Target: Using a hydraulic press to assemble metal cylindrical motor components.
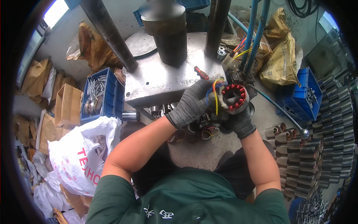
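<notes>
Both my hands wear grey knit gloves. My right hand (240,121) is wrapped round the underside and side of a motor stator (244,98), a metal ring with red insulators around its open middle. The stator is held up in front of the press table's near right corner, its opening tilted toward me. At its left side, my left hand (193,102) is closed on the lead wires (216,98), which are yellow, blue and orange. The left fingertips are partly hidden behind the wires.
A steel press table (149,84) bears thick posts, a central ram (169,41) and a screwdriver (201,72). A ball-ended lever (305,133) juts out at right, near stacked metal cylinders (298,156). Blue bins (115,95) and a white bag (74,153) stand left. More stators (209,131) lie below the table.
</notes>
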Action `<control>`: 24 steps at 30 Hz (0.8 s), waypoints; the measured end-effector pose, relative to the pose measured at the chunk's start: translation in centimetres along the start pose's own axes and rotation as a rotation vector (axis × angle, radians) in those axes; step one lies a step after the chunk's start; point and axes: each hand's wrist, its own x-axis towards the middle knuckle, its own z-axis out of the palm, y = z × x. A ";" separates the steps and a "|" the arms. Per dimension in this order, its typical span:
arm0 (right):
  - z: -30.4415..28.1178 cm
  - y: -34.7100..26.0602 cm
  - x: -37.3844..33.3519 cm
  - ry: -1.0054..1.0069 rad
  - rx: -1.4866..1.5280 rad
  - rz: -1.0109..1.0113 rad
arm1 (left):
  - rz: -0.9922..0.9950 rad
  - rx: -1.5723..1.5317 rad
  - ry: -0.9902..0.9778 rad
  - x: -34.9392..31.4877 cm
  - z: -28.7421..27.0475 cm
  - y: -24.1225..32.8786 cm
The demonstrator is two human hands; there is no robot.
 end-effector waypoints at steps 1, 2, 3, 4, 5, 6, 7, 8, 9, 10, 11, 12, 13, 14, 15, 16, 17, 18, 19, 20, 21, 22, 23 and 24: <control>-0.1 0.0 -0.1 -0.069 0.144 0.058 | 0.077 0.021 0.007 0.1 0.0 -0.2; 0.0 0.0 -0.1 -0.142 0.276 0.113 | 0.196 0.035 0.011 0.1 0.0 -0.4; 0.2 -0.1 -0.1 -0.296 0.304 0.161 | 0.151 0.041 0.015 0.2 -0.1 -0.7; 0.3 -0.1 -0.2 -0.269 0.340 0.145 | 0.167 0.012 -0.010 0.3 -0.3 -1.0; 0.4 -0.2 -0.3 -0.254 0.211 0.073 | 0.162 0.004 -0.024 0.4 -0.5 -1.2; 0.7 -0.4 -0.3 -0.226 0.060 -0.008 | 0.180 -0.019 -0.030 0.4 -0.5 -1.5; 1.1 -0.6 -0.2 -0.241 0.087 -0.001 | 0.181 -0.049 0.027 0.5 -0.4 -1.6; 1.7 -0.9 -0.1 -0.224 0.493 0.159 | 0.184 -0.078 0.081 0.6 -0.4 -1.7; 2.3 -1.1 0.2 -0.196 0.897 0.320 | 0.184 -0.078 0.081 0.7 -0.4 -1.7; 2.9 -1.2 0.5 -0.158 1.299 0.483 | 0.286 0.063 0.119 0.7 -0.3 -1.5; 3.3 -1.2 0.8 -0.110 1.700 0.646 | 0.386 0.197 0.156 0.7 -0.3 -1.3; 3.4 -1.1 1.0 -0.086 1.901 0.725 | 0.388 0.201 0.154 0.6 -0.2 -1.0; 3.5 -1.0 1.2 -0.050 2.098 0.813 | 0.315 0.142 0.164 0.4 -0.1 -0.6; 3.4 -0.9 1.3 -0.143 2.430 0.789 | 0.242 0.084 0.175 0.2 -0.1 -0.3; 3.2 -0.9 1.4 -0.189 2.599 0.762 | 0.241 0.084 0.174 -0.1 -0.2 0.1; 2.9 -0.9 1.5 -0.248 2.761 0.743 | 0.251 0.051 0.138 -0.3 -0.3 0.4; 2.7 -1.1 1.5 -0.187 2.727 0.698 | 0.261 0.018 0.100 -0.5 -0.4 0.7; 2.6 -1.3 1.5 -0.108 2.665 0.715 | 0.259 0.017 0.099 -0.5 -0.5 0.9; 2.3 -1.3 1.6 -0.109 2.675 0.633 | 0.296 0.133 0.051 -0.4 -0.7 1.0; 2.1 -1.4 1.6 -0.088 2.628 0.651 | 0.343 0.284 0.012 -0.4 -0.9 1.2; 2.0 -1.4 1.6 -0.066 2.571 0.682 | 0.397 0.431 -0.020 -0.4 -1.1 1.3; 1.9 -1.4 1.6 -0.053 2.508 0.731 | 0.394 0.430 -0.021 -0.3 -1.2 1.4; 1.8 -1.2 1.7 -0.042 2.452 0.778 | 0.445 0.480 -0.058 -0.3 -1.3 1.5; 1.8 -1.1 1.6 -0.034 2.405 0.820 | 0.475 0.534 -0.109 -0.3 -1.3 1.5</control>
